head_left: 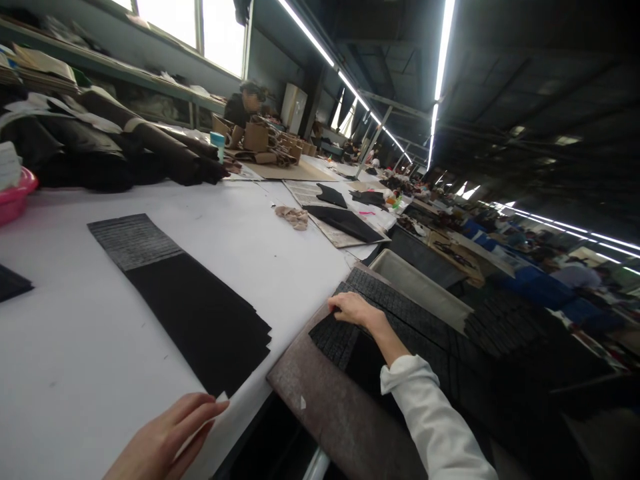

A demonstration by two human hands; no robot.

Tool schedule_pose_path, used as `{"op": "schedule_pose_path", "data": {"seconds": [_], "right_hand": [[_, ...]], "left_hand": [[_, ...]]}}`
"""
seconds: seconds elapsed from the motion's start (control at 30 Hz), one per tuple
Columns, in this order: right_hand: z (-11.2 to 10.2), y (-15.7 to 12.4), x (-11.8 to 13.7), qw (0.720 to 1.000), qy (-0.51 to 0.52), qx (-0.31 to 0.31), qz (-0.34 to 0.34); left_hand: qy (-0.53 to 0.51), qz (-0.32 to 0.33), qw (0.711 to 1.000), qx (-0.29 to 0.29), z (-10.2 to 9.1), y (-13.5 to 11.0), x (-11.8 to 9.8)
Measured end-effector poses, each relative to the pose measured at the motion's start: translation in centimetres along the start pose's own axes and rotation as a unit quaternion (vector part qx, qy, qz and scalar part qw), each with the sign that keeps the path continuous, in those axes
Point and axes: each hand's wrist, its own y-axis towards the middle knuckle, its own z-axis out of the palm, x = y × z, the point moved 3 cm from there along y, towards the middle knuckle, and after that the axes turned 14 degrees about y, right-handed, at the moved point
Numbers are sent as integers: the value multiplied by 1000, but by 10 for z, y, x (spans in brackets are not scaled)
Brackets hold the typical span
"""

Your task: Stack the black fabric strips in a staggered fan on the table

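Observation:
My left hand is at the front edge of the white table, its fingers closed together with a small white piece at the tips. Just beyond it lies a fanned stack of long black strips; its far end looks grey and ribbed. Over the brown board to the right, my right hand pinches the far edge of a black textured strip. More black textured strips lie in rows beside and beyond that hand. My right thumb is mostly hidden.
Dark material rolls and a pink basin are at the left. A beige crumpled cloth and boards with black cut pieces lie farther back. A pale tray stands beyond the strips. Another person sits behind brown pieces.

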Motion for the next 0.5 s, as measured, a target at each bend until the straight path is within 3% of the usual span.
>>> {"op": "schedule_pose_path", "data": {"seconds": [0.1,0.3,0.4,0.5], "right_hand": [[-8,-20,-3,998,67,-14,-2],[-14,-63,0,983,175,-57,-6],[-11,-87,-1,964,242,-111,-1],[-4,-105,1,931,322,-170,-9]], "left_hand": [[-103,-22,992,69,23,31,-17],[-320,-60,944,59,87,108,-61],[-368,-59,926,59,113,130,-85],[-407,-69,905,100,133,141,-105]]}}
